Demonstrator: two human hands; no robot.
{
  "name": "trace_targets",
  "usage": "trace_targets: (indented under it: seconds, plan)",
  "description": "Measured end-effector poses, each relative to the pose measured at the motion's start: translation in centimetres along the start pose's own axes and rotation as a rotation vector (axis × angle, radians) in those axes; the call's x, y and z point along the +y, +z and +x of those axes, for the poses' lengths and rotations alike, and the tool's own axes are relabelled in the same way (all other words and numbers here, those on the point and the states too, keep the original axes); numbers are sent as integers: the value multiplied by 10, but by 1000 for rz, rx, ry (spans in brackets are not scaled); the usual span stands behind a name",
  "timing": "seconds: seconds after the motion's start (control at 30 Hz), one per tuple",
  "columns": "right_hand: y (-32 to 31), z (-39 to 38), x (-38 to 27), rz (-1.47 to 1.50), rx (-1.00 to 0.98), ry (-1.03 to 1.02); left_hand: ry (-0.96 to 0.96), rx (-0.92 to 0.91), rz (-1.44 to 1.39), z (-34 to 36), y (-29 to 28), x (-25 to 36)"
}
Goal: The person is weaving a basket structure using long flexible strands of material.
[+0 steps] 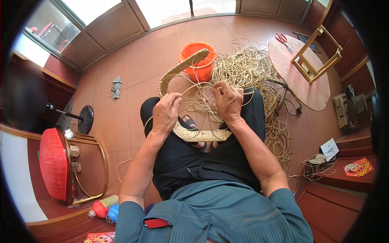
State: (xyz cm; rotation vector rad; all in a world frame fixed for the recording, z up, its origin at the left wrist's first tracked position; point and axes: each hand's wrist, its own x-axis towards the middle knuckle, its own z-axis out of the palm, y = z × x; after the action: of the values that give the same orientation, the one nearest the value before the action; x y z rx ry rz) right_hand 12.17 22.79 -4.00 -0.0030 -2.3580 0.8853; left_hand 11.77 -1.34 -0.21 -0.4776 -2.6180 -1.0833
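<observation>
A curved frame, wrapped closely in pale cord, rests across my thighs. One arm of it reaches away from me toward an orange bucket. My left hand is closed in a pinch on a strand of cord, beside the frame's left side. Over my right knee, my right hand has thumb and fingers pinched together on cord too. Loops of cord hang between both hands and over the frame's open middle. Part of the frame's right side is hidden behind my right hand and wrist.
The orange bucket stands ahead on the tiled floor. A large tangled heap of cord lies right of it. A round board carries red-handled scissors and a wooden frame. A grey rag lies left.
</observation>
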Motion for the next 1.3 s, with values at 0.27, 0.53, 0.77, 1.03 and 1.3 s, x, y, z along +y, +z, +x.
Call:
trace_targets:
  seconds: [0.27,0.53,0.77,1.03,1.3]
  plan:
    - [4,8,16,-128,-14,-111,169,38,163,78,21,0]
    - [-10,16,23,-146,-112,-179,177,25,-243,41,71,35]
    - [-23,20,25,-177,-197,-132,-162,-173,-592,16,122,42]
    - [-35,12,28,-229,-116,-148,-206,-64,-252,24,83,84]
    - [-26,25,33,-186,19,-222,-216,-23,-439,-9,-14,76]
